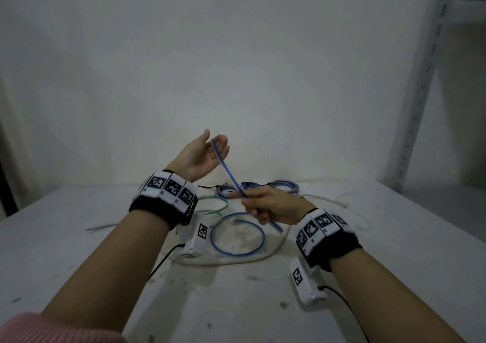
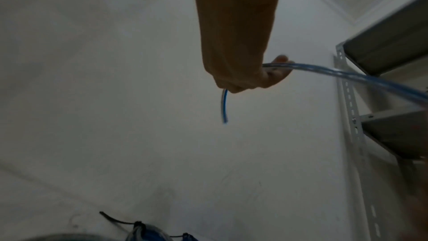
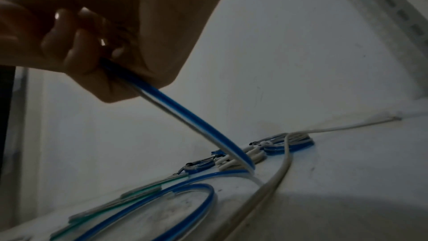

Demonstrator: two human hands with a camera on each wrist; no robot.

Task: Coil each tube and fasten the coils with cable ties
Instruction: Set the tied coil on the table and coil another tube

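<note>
A blue tube point(image 1: 228, 171) runs taut between my two hands above the white table point(image 1: 368, 250). My left hand point(image 1: 205, 156) is raised, its fingers loosely curled round the tube's upper part; in the left wrist view the tube's short free end point(image 2: 224, 107) hangs below the left hand point(image 2: 243, 76). My right hand point(image 1: 265, 206) grips the same tube point(image 3: 185, 113) lower down in its curled fingers point(image 3: 76, 43). The rest of the tube lies as a loose ring point(image 1: 236, 235) on the table. Three small blue coils point(image 1: 285, 185) fastened with black cable ties lie behind.
A green tube point(image 1: 210, 208) lies loosely curled left of the blue ring. A long pale tube point(image 1: 263, 256) curves round the ring's front and trails to the right point(image 3: 277, 171). A grey metal rack point(image 1: 420, 106) stands at the right. The wall is close behind the table.
</note>
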